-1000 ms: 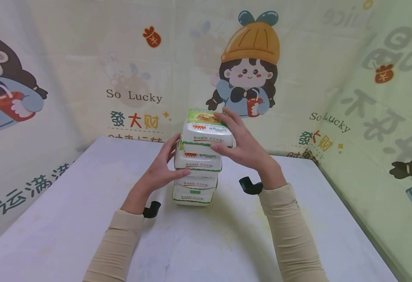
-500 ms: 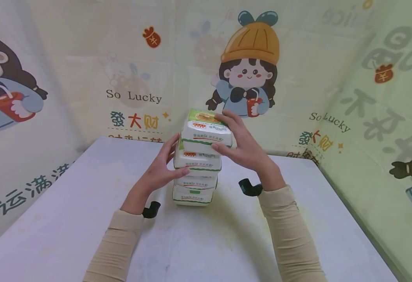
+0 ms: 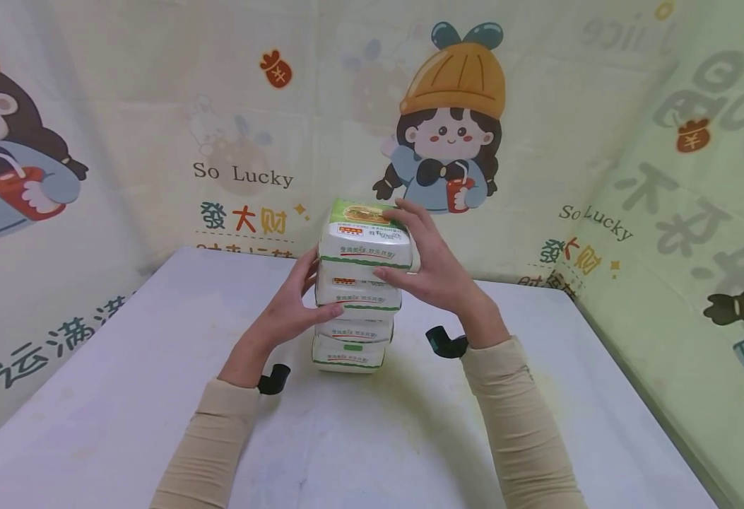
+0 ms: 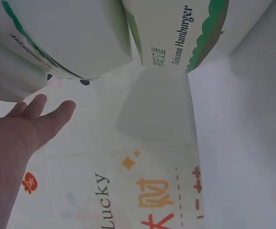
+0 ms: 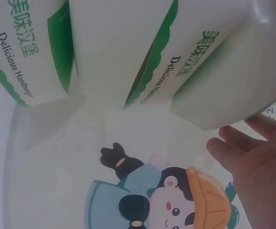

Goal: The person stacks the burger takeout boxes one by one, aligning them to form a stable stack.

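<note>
Several white and green hamburger boxes stand stacked on the table in the head view. The top hamburger box (image 3: 367,237) has a burger picture on its lid and sits fairly square over the second hamburger box (image 3: 359,291). My right hand (image 3: 435,268) grips the top box at its right side, thumb at the lower front and fingers over the top edge. My left hand (image 3: 285,304) holds the second box from the left, thumb across its lower front edge, fingers reaching behind. Lower down, the bottom hamburger box (image 3: 348,358) rests on the table.
The white table (image 3: 187,438) runs up to a printed cloth (image 3: 340,106) hung at the back and sides. A black curved piece (image 3: 273,379) sticks out at the left wrist, and another black piece (image 3: 446,343) at the right wrist.
The top box has shifted left with my right hand and now lines up better with the box below. My left hand has stayed almost still.
</note>
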`<state>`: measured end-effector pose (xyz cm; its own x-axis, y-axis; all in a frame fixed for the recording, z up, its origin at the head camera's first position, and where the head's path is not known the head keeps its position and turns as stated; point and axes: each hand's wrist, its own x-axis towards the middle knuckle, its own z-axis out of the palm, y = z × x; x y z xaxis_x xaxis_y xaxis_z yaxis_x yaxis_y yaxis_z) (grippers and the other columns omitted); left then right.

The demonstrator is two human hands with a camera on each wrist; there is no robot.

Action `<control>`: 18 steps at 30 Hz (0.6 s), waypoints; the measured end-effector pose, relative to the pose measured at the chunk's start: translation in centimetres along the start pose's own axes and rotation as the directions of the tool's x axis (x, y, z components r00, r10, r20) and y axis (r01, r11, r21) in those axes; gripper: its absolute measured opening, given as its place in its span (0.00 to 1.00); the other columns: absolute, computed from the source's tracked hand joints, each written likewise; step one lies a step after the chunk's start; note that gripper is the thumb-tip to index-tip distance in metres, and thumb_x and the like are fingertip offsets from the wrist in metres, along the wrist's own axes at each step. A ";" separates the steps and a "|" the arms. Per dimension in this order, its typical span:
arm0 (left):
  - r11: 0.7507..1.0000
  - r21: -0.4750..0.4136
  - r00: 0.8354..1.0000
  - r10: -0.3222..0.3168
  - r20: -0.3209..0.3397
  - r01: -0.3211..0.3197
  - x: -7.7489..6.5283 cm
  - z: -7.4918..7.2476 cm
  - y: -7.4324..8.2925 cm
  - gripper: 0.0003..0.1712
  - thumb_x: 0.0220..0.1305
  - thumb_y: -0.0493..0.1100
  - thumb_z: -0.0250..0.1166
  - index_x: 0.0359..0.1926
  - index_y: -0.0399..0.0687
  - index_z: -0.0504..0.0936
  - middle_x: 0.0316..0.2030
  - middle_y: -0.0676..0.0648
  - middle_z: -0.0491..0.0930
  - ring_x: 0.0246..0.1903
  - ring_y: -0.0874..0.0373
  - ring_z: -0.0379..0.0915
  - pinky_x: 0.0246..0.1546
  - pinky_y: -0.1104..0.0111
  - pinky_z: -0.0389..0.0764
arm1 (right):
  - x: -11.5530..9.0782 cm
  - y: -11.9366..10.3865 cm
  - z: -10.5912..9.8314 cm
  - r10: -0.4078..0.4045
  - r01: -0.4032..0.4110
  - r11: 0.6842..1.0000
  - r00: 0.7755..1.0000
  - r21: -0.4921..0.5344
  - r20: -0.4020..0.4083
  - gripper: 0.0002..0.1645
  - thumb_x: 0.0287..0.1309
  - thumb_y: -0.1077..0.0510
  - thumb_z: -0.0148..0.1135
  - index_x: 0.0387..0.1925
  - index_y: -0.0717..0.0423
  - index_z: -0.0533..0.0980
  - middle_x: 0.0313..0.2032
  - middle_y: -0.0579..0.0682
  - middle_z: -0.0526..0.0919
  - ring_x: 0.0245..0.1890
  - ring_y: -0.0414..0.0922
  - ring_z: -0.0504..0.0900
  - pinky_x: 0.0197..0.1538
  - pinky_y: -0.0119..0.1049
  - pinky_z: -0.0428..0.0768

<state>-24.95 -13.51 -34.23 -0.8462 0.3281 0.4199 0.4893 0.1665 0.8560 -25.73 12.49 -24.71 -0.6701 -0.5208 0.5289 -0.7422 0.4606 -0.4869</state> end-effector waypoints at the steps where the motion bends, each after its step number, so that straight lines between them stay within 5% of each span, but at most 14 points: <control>1: 1.000 -0.001 1.000 -0.002 -0.003 0.002 0.0 0.0 0.0 0.57 0.57 0.44 0.74 0.77 0.68 0.46 0.74 0.55 0.56 0.75 0.54 0.47 0.74 0.43 0.49 | 0.0 0.0 0.0 0.001 -0.001 1.000 1.000 0.001 0.000 0.45 0.54 0.50 0.73 0.70 0.42 0.61 0.76 0.41 0.48 0.74 0.45 0.51 0.67 0.53 0.72; 18: 0.999 -0.006 0.999 0.036 -0.010 -0.036 -0.1 -0.2 0.2 0.57 0.56 0.43 0.73 0.77 0.69 0.47 0.75 0.58 0.52 0.77 0.58 0.42 0.75 0.46 0.49 | -0.8 0.5 -0.3 0.007 -0.007 1.000 1.000 0.004 -0.015 0.56 0.49 0.56 0.76 0.75 0.42 0.55 0.77 0.45 0.47 0.76 0.46 0.47 0.72 0.60 0.61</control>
<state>-24.83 -13.69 -34.09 -0.8300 0.3247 0.4535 0.5185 0.1493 0.8420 -25.57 13.31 -25.19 -0.6756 -0.5069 0.5354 -0.7373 0.4611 -0.4937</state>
